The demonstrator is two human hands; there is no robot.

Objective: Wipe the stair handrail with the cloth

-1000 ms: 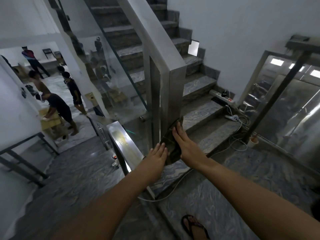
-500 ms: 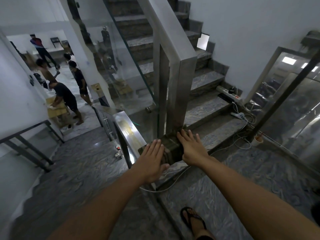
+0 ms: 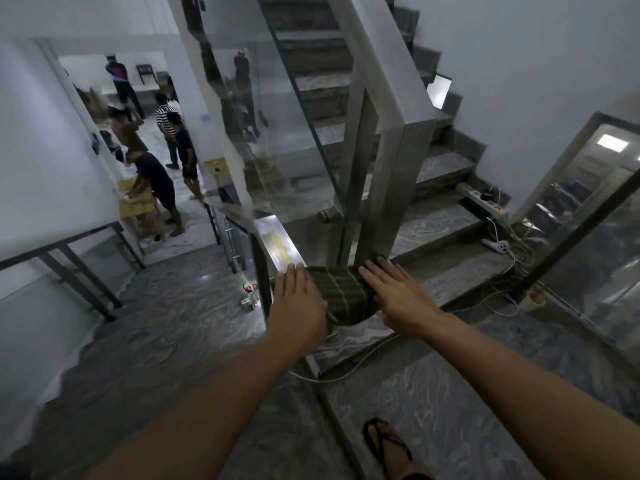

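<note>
— Pressing flat with both palms, is that how the person works the cloth [image 3: 341,293]?

— Yes. The left hand [image 3: 298,303] and the right hand [image 3: 398,299] both lie open, fingers straight and spread, neither one curled around anything. The dark green cloth is draped over the top of the handrail [image 3: 277,240] near its end, just before the upright steel post [image 3: 391,188], and it hangs down over the near edge.

— Why open hands rather than a fist?

— Probably to keep the cloth spread wide, so it covers the whole flat top and wraps the edges in one pass. Pinning it from two sides would also stop it from bunching or sliding off.

— Where does the cloth sit between them?

— Between the two hands, with each palm resting on one end of it: the left hand on the end toward the bare, shiny stretch of rail, the right hand on the end by the post's foot. Its striped middle shows in the gap.

— Anything close by?

— A white cable [image 3: 346,370] trails on the landing floor [image 3: 450,393] beneath, well clear of the rail top.
</note>
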